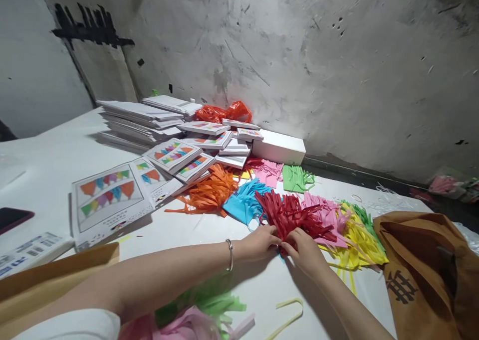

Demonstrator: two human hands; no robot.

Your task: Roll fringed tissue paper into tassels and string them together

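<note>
Grey, scuffed wall (280,56) behind; white surface (56,140) below it. Dark red fringed bundle (286,213) lies mid-surface, strips fanned toward the wall. Left hand (258,243) and right hand (305,250) meet at its near end, fingers drawn in narrow and apparently gripping it; exact fingertip contact partly hidden.

Progress, as judged: strips already cut on the red, orange (213,188), blue (243,200), pink (325,218) and yellow (361,235) bundles. Red one is the piece in hand, its near end seemingly unfinished. The others lie loosely spread, none seen tied or strung. More green fringe (209,300) and pink material (190,325) lie nearer the body, probably outstanding. Printed bunting packs (108,195) sit to the left; whether any is filled, cannot tell. Overall: partway, total count unknown.
</note>
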